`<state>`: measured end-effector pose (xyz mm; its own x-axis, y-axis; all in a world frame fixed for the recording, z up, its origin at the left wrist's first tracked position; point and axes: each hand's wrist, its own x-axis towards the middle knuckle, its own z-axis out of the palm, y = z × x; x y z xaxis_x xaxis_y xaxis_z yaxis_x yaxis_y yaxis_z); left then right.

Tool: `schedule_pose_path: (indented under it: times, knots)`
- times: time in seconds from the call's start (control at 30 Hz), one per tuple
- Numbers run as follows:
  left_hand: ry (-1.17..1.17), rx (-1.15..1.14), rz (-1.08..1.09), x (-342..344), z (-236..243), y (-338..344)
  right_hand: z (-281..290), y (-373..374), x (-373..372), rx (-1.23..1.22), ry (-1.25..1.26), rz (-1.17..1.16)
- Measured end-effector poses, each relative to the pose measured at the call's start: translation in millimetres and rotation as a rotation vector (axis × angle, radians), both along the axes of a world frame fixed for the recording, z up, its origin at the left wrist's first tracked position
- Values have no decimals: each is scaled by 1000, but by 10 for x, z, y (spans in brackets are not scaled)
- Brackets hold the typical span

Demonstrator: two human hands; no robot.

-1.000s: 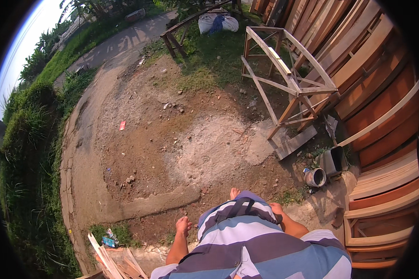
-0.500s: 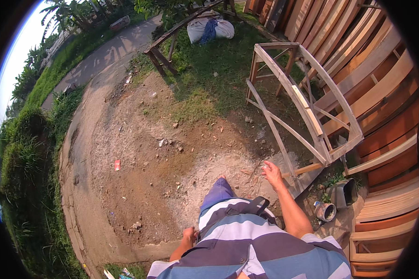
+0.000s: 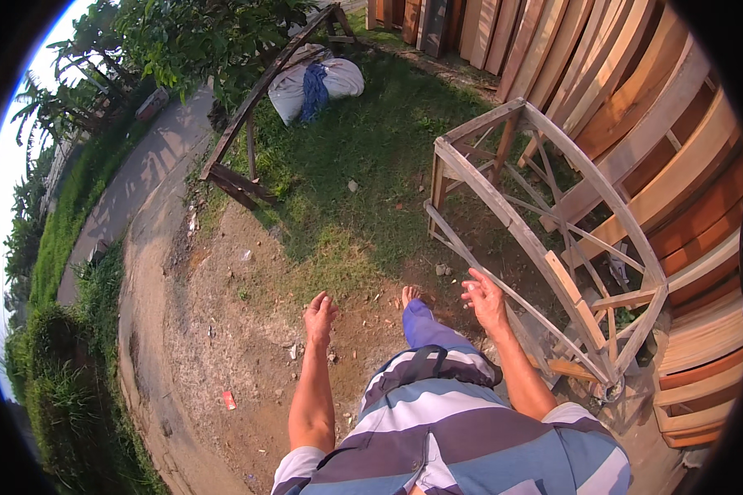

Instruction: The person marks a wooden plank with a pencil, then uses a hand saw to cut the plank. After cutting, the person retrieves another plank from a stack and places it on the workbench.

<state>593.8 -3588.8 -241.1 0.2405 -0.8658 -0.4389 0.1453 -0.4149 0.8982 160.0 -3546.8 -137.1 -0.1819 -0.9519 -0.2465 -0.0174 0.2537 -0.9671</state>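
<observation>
My left hand [image 3: 319, 318] is raised over the bare dirt, its fingers curled in and nothing visible in them. My right hand [image 3: 486, 304] is held out in front of me with the fingers bent; a tiny pale spot shows between them, too small to name. Nearest to that hand stands a weathered wooden frame [image 3: 504, 206] of long rails and crossed braces, just to its right. Across the frame's near rail lies a short pale wood strip [image 3: 575, 299]. Neither hand visibly touches the frame.
Many wooden planks [image 3: 636, 99] lean along the right side. A low wooden trestle [image 3: 252, 107] stands at the far left of the grass, beside a white sack [image 3: 338, 78] with blue cloth. A red packet [image 3: 229, 400] lies on the dirt. A paved path [image 3: 111, 198] runs at left.
I have stepped forward, so the frame, trestle and sack look nearer. My left hand has swung up and forward from beside my body. My right hand stays out in front.
</observation>
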Motion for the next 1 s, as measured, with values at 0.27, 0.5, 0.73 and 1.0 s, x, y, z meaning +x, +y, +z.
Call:
schedule_pose_path:
  times: [0.27, 0.5, 0.73, 1.0]
  knots:
    - [42, 822, 46, 628, -853, -189, 347, -2473, 177, -334, 46, -172]
    - [-112, 859, 15, 1059, -774, -1744, 204, -3681, -111, -296, 98, -536]
    - [-123, 695, -148, 980, -867, -5374, -42, -4744, -173, -201, 322, -951]
    - [-212, 111, -490, -860, 43, -9316, -69, -5630, -457, 87, 750, -1199]
